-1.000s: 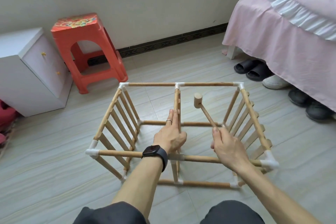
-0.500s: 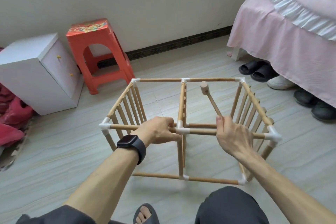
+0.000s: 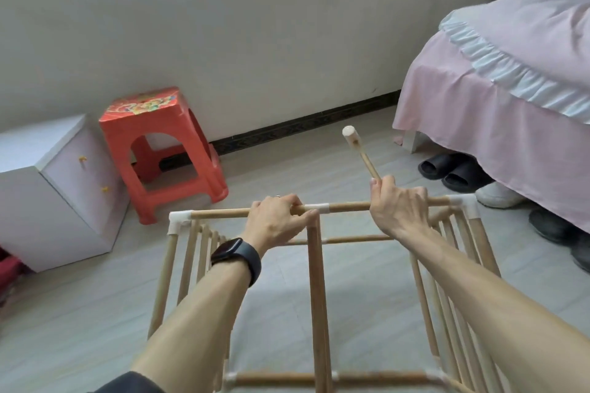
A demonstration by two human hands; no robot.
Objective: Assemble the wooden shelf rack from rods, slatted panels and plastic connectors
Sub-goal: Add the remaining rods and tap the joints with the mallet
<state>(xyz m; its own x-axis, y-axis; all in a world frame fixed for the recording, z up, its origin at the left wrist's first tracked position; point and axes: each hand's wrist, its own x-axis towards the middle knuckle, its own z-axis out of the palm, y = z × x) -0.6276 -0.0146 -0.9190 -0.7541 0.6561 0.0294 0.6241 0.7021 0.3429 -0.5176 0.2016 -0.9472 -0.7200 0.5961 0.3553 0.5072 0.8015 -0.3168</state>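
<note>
The wooden shelf rack [image 3: 316, 281] fills the lower middle of the head view, its rods joined by white plastic connectors [image 3: 178, 221]. Slatted panels [image 3: 198, 252] form its left and right sides. My left hand [image 3: 276, 223] grips the top horizontal rod [image 3: 220, 213] just left of the middle connector. My right hand [image 3: 399, 206] curls over the same rod to the right of it and also holds the handle of a small wooden mallet [image 3: 356, 145], whose head points up and away.
An orange plastic stool [image 3: 159, 150] and a white cabinet [image 3: 54, 188] stand at the left by the wall. A bed with a pink skirt [image 3: 498, 112] fills the right, with slippers and shoes [image 3: 447, 171] beneath its edge. The floor is pale tile.
The rack has been tipped and lifted closer to me. Both hands moved from inside the frame to grip the top rod, and the mallet now points upward.
</note>
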